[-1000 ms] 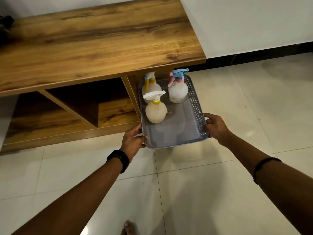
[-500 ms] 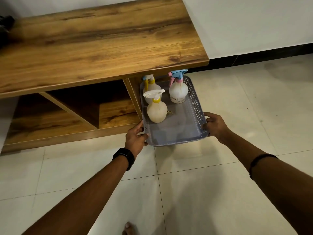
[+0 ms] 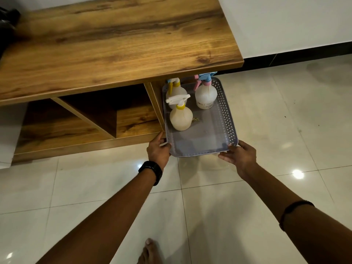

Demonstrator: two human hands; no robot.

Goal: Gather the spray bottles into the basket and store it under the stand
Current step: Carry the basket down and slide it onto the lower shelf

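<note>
Slid farther in under the stand [image 3: 114, 44] since a second ago: grey basket [image 3: 227, 119], far end now tucked beneath the wooden top, near end out over the tiled floor [image 3: 266, 115]. Shifted too, the right hand [image 3: 241, 156], from the basket's right side round to the near right corner. Largest in view, the wood-grain stand, broad top across the left and far part of the scene, open compartments below, an upright panel just left of the basket. Beyond it, white wall [image 3: 285, 23] with a dark skirting strip [image 3: 297, 59] at the far right. Glossy pale tiles over the rest, a lamp glare at right. Perforated side walls on the basket, flat grey bottom, mostly bare at the near end. Left hand [image 3: 159, 150] curled onto the near left corner, fingers closed on the rim, black watch [image 3: 151, 171] on the wrist. Right hand wrapped on the near right corner, fingers spread along the edge and pressed to it, dark band [image 3: 294, 207] on the forearm. Three spray bottles upright inside at the far end: yellow-collared bottle [image 3: 181, 117] nearest, white trigger pointing left; blue-and-pink bottle [image 3: 205, 96] to the far right; a third yellow-collared bottle [image 3: 176, 90] behind the first, partly hidden by it. Bare toes [image 3: 149, 248] at the near edge.
</note>
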